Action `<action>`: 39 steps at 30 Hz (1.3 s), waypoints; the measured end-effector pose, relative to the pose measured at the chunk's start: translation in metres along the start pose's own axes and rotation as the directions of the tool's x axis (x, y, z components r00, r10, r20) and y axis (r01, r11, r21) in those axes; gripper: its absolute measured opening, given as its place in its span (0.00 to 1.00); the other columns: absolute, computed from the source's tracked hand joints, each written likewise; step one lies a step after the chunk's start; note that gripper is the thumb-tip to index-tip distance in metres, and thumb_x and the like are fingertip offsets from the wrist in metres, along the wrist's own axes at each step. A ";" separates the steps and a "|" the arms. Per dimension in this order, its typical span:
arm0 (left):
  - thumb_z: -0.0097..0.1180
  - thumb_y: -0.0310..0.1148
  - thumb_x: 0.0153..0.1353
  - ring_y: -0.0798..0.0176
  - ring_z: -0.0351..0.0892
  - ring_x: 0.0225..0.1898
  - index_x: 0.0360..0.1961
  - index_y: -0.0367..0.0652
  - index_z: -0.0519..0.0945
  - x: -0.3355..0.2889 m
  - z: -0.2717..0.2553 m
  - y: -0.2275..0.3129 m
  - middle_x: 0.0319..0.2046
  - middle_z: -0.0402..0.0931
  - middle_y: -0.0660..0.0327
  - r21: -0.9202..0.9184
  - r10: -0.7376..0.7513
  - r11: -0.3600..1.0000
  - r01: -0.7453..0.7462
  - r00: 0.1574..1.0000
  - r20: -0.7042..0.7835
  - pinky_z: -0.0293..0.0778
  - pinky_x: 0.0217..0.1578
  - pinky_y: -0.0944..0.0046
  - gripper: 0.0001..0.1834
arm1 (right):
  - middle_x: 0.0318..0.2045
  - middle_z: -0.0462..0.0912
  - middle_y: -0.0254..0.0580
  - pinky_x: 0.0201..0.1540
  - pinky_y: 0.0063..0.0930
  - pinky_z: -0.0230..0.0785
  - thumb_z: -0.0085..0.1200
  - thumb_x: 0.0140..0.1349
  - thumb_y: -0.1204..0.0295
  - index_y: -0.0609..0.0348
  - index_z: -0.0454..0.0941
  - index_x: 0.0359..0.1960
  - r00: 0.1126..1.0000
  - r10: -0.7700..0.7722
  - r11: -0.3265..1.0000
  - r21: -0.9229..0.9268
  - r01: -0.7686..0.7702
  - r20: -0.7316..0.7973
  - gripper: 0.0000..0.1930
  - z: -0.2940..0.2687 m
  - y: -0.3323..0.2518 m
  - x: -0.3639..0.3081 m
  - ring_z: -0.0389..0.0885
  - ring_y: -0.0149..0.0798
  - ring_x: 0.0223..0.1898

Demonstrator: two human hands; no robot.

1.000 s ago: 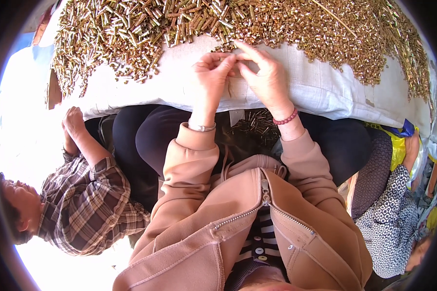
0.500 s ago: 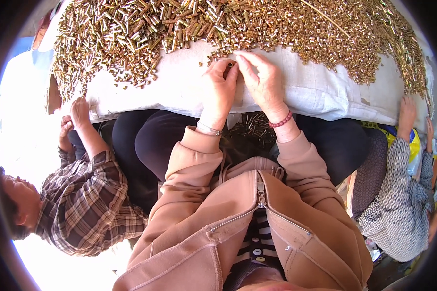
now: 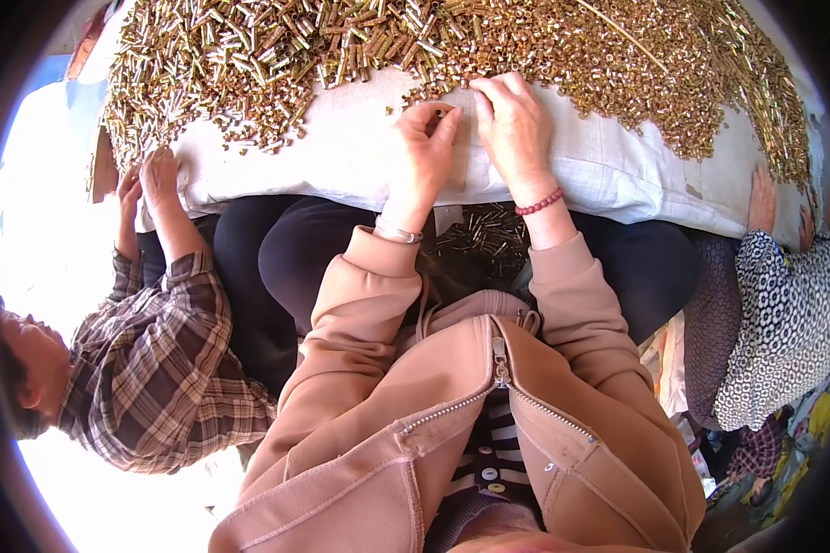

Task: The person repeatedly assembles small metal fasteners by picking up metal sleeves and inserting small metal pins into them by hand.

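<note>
Thumb and forefinger of my left hand (image 3: 421, 157) are closed in a pinch on a small brass-coloured metal sleeve (image 3: 441, 113), its hollow end showing. My right hand (image 3: 516, 134) is a little to the right, at the near edge of a spread of short metal sleeves (image 3: 609, 69). Its fingers bend close to the thumb, and what is between the tips, if anything, is hidden. Longer metal tubes (image 3: 249, 55) lie heaped to the left. All of them rest on a white cloth-covered surface (image 3: 341, 138).
A thin stick (image 3: 622, 35) lies on the sleeves. Between my knees is a dark container of metal tubes (image 3: 489, 241). A person in a plaid shirt (image 3: 157, 359) sits at left, hands at the cloth edge; another in a patterned sleeve (image 3: 775, 318) sits at right.
My right hand has moved away from my left hand, up and right to the sleeves' edge. The left hand still pinches its sleeve. The person at right has shifted.
</note>
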State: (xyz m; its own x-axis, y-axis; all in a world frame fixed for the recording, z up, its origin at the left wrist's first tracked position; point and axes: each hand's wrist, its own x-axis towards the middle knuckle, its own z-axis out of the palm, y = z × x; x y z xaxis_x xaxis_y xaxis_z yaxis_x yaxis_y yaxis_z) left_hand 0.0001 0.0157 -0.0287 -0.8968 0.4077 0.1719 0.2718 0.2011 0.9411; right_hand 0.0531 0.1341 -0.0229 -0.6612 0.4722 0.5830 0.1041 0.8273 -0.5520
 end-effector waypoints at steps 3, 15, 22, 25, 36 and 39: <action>0.60 0.34 0.61 0.77 0.72 0.21 0.37 0.39 0.80 0.001 -0.021 0.026 0.23 0.78 0.67 -0.497 -0.348 0.780 0.380 0.924 0.160 0.67 0.25 0.78 0.09 | 0.32 0.78 0.37 0.36 0.33 0.73 0.59 0.54 0.73 0.52 0.81 0.33 1.000 0.028 0.999 -0.020 -0.027 0.011 0.05 -0.002 -0.002 0.003 0.79 0.41 0.33; 0.62 0.36 0.60 0.77 0.72 0.27 0.36 0.38 0.84 0.001 -0.058 0.045 0.27 0.80 0.65 -0.214 -0.119 0.935 0.282 0.819 0.561 0.68 0.30 0.76 0.11 | 0.28 0.78 0.38 0.30 0.32 0.71 0.58 0.52 0.77 0.54 0.80 0.30 0.992 0.124 0.969 0.219 -0.116 -0.024 0.04 -0.002 -0.002 0.004 0.78 0.40 0.27; 0.65 0.33 0.54 0.63 0.80 0.30 0.34 0.40 0.84 0.049 -0.034 0.065 0.28 0.81 0.58 0.415 0.028 0.910 0.010 0.996 -0.086 0.73 0.34 0.67 0.09 | 0.30 0.79 0.37 0.29 0.29 0.71 0.58 0.51 0.78 0.54 0.81 0.29 0.988 0.139 0.968 0.218 -0.122 -0.064 0.04 -0.002 0.004 0.002 0.79 0.38 0.26; 0.66 0.37 0.52 0.64 0.79 0.26 0.35 0.43 0.85 0.086 -0.033 0.002 0.27 0.81 0.59 0.619 0.363 0.756 -0.213 0.923 -0.125 0.74 0.29 0.65 0.11 | 0.30 0.80 0.37 0.30 0.29 0.71 0.58 0.51 0.78 0.54 0.81 0.29 0.985 0.170 0.958 0.240 -0.159 -0.028 0.04 0.000 -0.005 0.004 0.79 0.37 0.26; 0.60 0.32 0.58 0.67 0.78 0.30 0.38 0.42 0.80 0.062 -0.027 0.019 0.33 0.79 0.62 0.478 0.076 0.878 -0.025 0.993 -0.087 0.75 0.31 0.66 0.09 | 0.31 0.80 0.37 0.33 0.23 0.73 0.57 0.53 0.80 0.58 0.80 0.31 0.974 0.227 0.881 0.423 -0.209 0.010 0.05 -0.007 0.002 0.003 0.80 0.33 0.29; 0.58 0.30 0.61 0.69 0.79 0.32 0.47 0.41 0.76 0.038 -0.026 0.024 0.34 0.78 0.63 -0.184 -0.137 0.974 0.132 0.990 -0.012 0.76 0.32 0.71 0.14 | 0.33 0.81 0.37 0.36 0.21 0.74 0.57 0.55 0.80 0.60 0.81 0.34 0.967 0.246 0.752 0.616 -0.232 0.065 0.05 -0.013 -0.001 0.001 0.81 0.30 0.32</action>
State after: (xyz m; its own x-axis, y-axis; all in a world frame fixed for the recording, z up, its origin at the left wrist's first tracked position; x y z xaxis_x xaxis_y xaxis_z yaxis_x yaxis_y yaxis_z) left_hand -0.0366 0.0125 0.0082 -0.9299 0.3652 0.0449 0.0817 0.0859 0.9929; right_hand 0.0620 0.1377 -0.0137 -0.6618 0.6405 0.3896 -0.2260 0.3251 -0.9183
